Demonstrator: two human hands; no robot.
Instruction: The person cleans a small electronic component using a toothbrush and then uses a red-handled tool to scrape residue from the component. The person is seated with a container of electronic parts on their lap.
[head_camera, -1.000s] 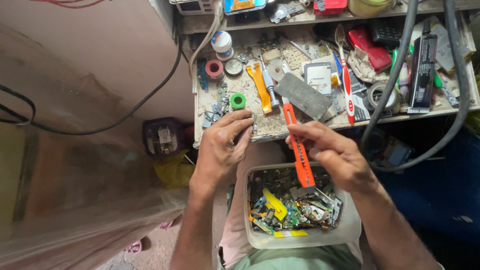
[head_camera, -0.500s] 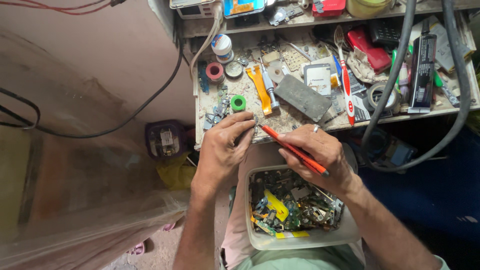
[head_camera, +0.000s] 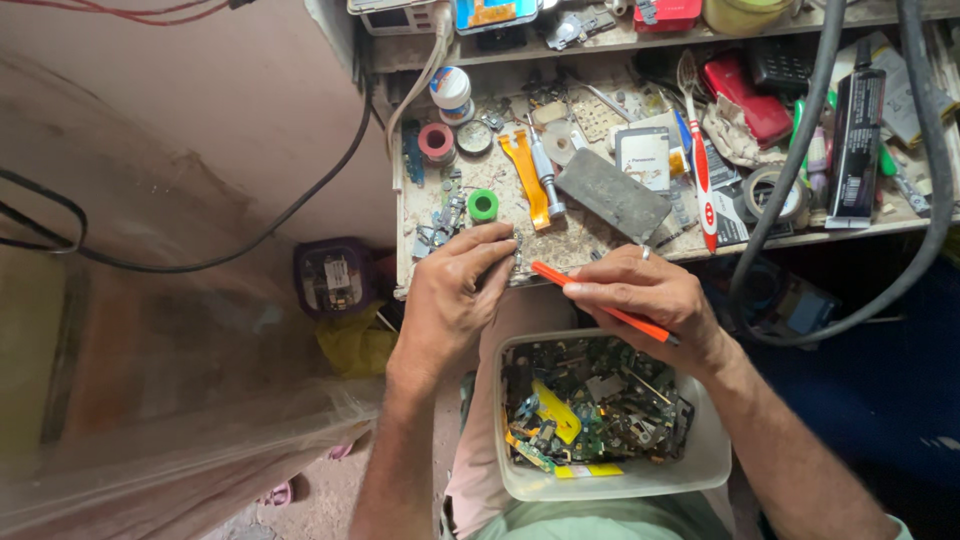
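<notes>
My left hand (head_camera: 455, 290) pinches a small dark electronic part (head_camera: 517, 250) at the front edge of the cluttered workbench (head_camera: 580, 235). My right hand (head_camera: 650, 300) grips a thin orange tool (head_camera: 600, 302), lying nearly flat with its tip pointing left at that part. Both hands hover just above a white plastic tub (head_camera: 610, 480) on my lap, filled with several scrap circuit boards and flex cables.
The bench holds a green tape roll (head_camera: 483, 205), a red tape roll (head_camera: 437, 142), an orange flex strip (head_camera: 525, 175), a grey phone panel (head_camera: 612, 195), a toothbrush (head_camera: 698, 170) and a black tube (head_camera: 857, 140). Thick black hoses (head_camera: 790, 170) hang at the right. A purple device (head_camera: 333, 277) sits lower left.
The orange tool has swung from upright over the tub down to nearly flat, its tip now at the part in my left hand. My left hand has barely moved.
</notes>
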